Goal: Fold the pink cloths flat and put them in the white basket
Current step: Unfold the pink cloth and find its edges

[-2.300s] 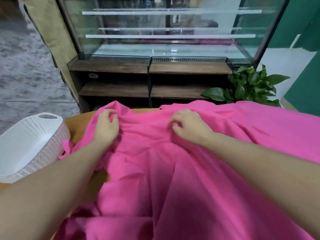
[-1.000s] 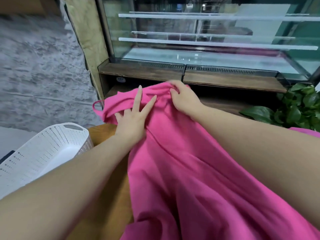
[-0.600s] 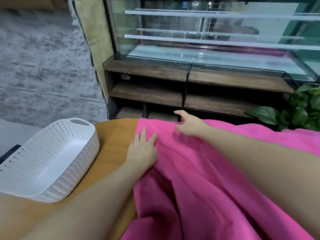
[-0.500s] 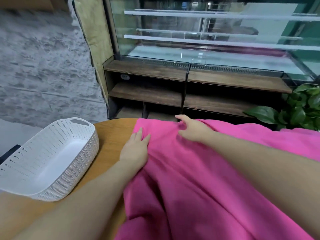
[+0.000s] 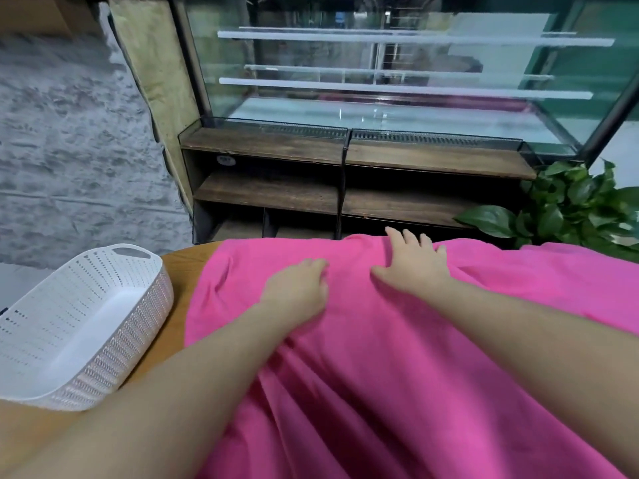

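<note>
Smoothing now: both hands have dropped the lifted pink cloth [image 5: 397, 368] onto the table [image 5: 179, 271]; right hand [image 5: 411, 267] pressing flat-fingered at 12, left hand [image 5: 297, 288] w/ fingers curling loosely. White basket [image 5: 79, 326] at 9, holding nothing yet. Next fold prob.

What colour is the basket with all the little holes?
White; the basket shows in the head view.

No text, label, brand, number or sign can be read anywhere. The only label-like mark is a small pale oval sticker [image 5: 226, 160] on the dark upper edge of the brown wooden shelf unit [image 5: 276, 191], well beyond and to the left of the left hand [image 5: 297, 288]; any print on it is too small and blurred to make out.
</note>
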The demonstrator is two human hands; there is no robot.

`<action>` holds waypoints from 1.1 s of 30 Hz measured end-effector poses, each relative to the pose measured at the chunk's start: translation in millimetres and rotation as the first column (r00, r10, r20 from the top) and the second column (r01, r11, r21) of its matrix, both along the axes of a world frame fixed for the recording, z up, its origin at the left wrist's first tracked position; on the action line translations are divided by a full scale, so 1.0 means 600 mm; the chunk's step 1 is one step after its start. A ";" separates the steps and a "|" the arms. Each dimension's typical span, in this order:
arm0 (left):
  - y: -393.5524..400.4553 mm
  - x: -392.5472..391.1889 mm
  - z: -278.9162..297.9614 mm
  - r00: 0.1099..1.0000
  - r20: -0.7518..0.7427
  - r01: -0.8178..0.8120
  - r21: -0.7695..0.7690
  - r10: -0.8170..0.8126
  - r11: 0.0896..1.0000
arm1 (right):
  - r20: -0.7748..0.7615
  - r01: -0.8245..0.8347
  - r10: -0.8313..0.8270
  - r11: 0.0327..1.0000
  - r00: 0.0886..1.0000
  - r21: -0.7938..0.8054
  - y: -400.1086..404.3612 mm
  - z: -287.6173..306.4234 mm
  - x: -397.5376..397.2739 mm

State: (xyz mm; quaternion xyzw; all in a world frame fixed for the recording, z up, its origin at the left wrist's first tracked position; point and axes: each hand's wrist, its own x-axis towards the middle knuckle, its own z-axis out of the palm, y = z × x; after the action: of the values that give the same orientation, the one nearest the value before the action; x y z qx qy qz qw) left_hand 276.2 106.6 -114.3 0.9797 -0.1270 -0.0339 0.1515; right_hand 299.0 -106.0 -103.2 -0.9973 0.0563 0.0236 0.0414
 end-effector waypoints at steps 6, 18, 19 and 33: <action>-0.105 -0.038 -0.037 0.989 -0.115 0.103 0.072 -0.095 0.992 | 0.047 0.114 -0.139 0.927 0.989 0.358 -0.063 0.004 -0.003; -0.072 -0.030 -0.034 0.939 -0.288 -0.111 0.261 0.188 0.959 | -0.124 0.420 -0.401 0.877 0.908 0.234 -0.189 0.009 -0.011; -0.074 -0.032 -0.032 0.951 -0.253 -0.113 0.258 0.180 0.960 | -0.169 0.403 -0.369 0.878 0.914 0.260 -0.198 0.007 -0.012; -0.226 0.032 0.091 0.992 0.114 0.111 -0.694 -0.043 0.711 | 0.606 -0.547 0.027 0.465 0.795 0.696 -0.073 0.077 -0.052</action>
State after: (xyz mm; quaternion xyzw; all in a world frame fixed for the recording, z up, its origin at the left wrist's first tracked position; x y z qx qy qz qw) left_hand 295.2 -28.8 -59.4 0.8442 -0.1780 0.0542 0.5028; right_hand 267.8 -149.6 -57.0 -0.8068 -0.1528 -0.2129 0.5295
